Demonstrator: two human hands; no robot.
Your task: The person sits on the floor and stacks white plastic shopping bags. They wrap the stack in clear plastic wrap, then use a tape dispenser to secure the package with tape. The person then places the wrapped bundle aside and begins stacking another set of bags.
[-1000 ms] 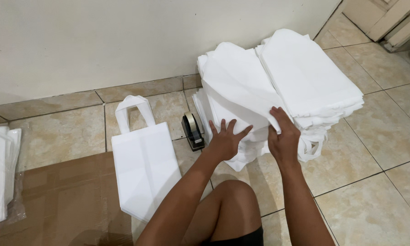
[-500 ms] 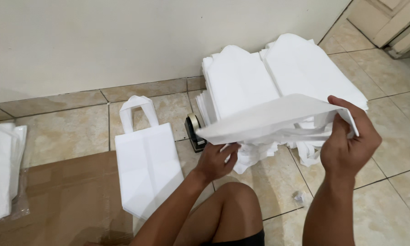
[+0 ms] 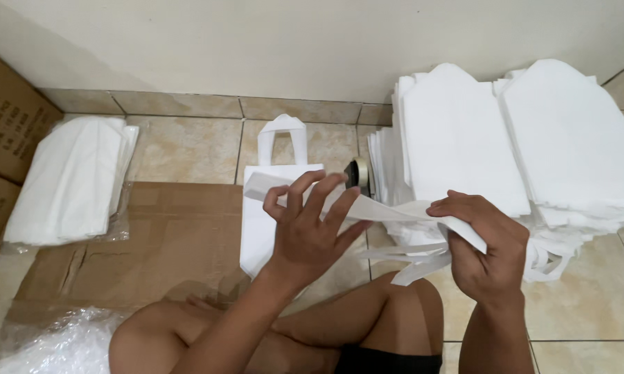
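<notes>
My left hand (image 3: 310, 225) and my right hand (image 3: 484, 244) together hold a folded white fabric bag (image 3: 388, 208) flat in the air above my bent knee, one hand at each end. Its handles dangle below between my hands. Behind it, another white bag with handles (image 3: 270, 181) lies flat on the floor. Two tall stacks of white bags (image 3: 506, 142) stand at the right against the wall, close to my right hand.
A tape dispenser (image 3: 359, 173) sits on the tile between the flat bag and the stacks. Flattened brown cardboard (image 3: 152, 246) covers the floor at left. A wrapped bundle of white bags (image 3: 73, 179) lies beside a cardboard box (image 3: 3, 114). Bubble wrap (image 3: 48, 346) lies at bottom left.
I took a bag off the right stack and brought it left and toward me. The view has turned left, showing the cardboard box and the wrapped bundle.
</notes>
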